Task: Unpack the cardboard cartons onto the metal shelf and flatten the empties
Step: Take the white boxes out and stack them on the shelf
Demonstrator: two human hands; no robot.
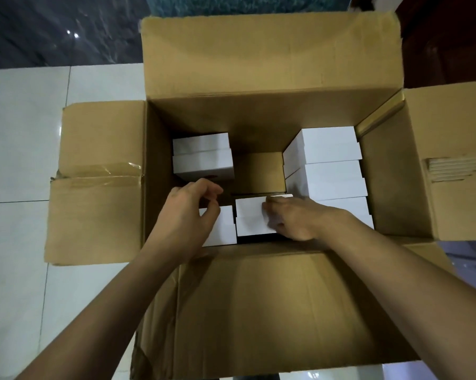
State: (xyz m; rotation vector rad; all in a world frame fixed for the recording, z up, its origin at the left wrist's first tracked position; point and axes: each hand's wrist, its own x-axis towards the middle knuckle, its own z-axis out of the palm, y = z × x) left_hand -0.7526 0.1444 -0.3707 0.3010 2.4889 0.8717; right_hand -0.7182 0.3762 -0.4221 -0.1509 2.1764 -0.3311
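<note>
A large brown cardboard carton point(258, 122) stands open on the floor with all its flaps folded out. Several small white boxes lie inside: a stack at the left point(202, 157), a taller stack at the right point(327, 160), and more along the near wall. My right hand point(294, 219) grips the right end of the middle white box point(249, 215) by the near wall. My left hand point(190, 212) hovers over the near-left white box point(225, 229) with its fingers curled at that box's far edge; whether they hold it is hidden. The carton's bare bottom point(258, 171) shows in the middle.
The carton sits on pale floor tiles point(20, 133). A dark glossy surface point(53, 28) lies beyond at the top left, and dark reddish wood point(450, 37) at the top right. Torn tape clings to the left flap point(99, 171). No metal shelf is in view.
</note>
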